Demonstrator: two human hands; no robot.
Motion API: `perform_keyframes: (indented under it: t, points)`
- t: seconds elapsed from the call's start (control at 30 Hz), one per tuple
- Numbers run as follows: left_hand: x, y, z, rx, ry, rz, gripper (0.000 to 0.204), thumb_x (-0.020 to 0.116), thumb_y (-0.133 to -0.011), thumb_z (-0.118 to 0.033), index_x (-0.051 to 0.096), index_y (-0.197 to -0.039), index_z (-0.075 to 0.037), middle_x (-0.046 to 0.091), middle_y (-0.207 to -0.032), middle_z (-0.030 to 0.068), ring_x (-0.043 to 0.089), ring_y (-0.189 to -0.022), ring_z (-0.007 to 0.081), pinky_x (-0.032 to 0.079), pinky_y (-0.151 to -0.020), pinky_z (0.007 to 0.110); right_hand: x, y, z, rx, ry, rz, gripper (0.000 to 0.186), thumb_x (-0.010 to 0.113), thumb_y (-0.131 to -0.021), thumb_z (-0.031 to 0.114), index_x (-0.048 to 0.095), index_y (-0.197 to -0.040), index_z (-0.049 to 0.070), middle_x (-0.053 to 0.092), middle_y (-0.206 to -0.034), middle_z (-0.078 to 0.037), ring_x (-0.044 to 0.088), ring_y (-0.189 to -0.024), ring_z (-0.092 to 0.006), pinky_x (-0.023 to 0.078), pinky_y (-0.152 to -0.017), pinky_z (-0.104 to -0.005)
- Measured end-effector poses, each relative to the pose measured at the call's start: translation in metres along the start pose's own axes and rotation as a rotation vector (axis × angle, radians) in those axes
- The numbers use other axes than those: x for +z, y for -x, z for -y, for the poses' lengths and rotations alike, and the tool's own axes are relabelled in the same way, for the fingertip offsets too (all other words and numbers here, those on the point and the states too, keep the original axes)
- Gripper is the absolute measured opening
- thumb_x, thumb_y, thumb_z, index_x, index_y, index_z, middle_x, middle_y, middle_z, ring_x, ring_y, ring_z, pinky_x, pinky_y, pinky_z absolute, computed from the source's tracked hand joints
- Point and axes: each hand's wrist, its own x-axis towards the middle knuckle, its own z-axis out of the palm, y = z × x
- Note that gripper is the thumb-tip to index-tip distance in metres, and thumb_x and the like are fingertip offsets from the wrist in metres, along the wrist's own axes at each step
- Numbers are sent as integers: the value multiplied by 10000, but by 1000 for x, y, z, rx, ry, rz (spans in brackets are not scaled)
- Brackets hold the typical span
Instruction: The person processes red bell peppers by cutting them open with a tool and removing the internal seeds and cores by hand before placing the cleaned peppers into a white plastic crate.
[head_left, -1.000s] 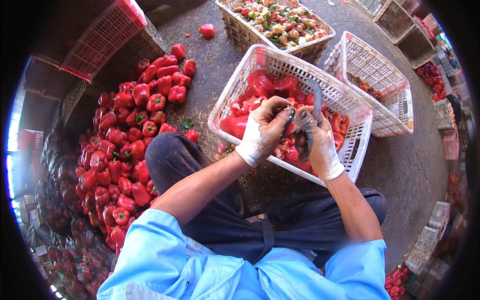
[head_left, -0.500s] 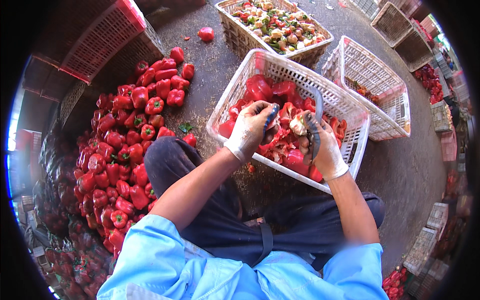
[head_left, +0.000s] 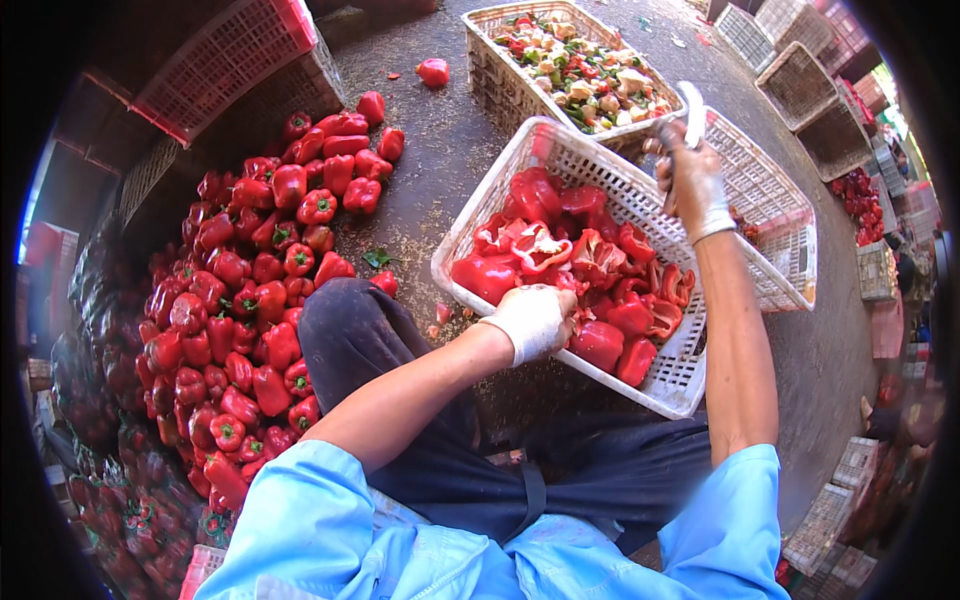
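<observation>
My left hand [head_left: 536,318], in a white glove that leaves the fingers bare, is over the near left rim of a white plastic crate [head_left: 480,180]. Its fingers curl down among cut red bell pepper pieces [head_left: 600,345]; their tips and anything they grip are hidden. Farther off, my right hand [head_left: 692,182] is raised between the scrap crate and another white crate. It is closed on a curved knife [head_left: 693,112], whose blade points away from me and catches the light.
A heap of whole red bell peppers [head_left: 240,300] lies on the floor at my left. Beyond the pepper crate stands a crate of pepper cores and scraps [head_left: 490,70]. Another white crate [head_left: 790,185] is at its right. Stacked crates [head_left: 225,65] rise at the far left.
My right hand has moved up and away with the knife; the pale core seen near it is gone from there. My left hand has lowered to the crate's near side. The view has shifted slightly.
</observation>
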Motion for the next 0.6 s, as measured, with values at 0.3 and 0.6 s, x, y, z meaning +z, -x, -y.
perform_keyframes:
  t: [0.3,0.6]
  points:
    - [4,22,-24,166,-240,74,254,670,-889,-215,679,-1071,-38,722,-932,167,738,-843,333,581,-689,474,86,63,-86,-121,795,440,458,838,-830,331,695,-1143,29,747,-1040,-210,732,-966,-331,552,-887,-436]
    - [6,23,-29,214,-236,55,201,693,-865,-218,689,-981,-53,725,-915,161,744,-830,328,572,-668,473,106,52,-100,-194,906,638,416,757,-836,269,635,-1165,46,722,-1056,-237,696,-1041,-415,543,-910,-495]
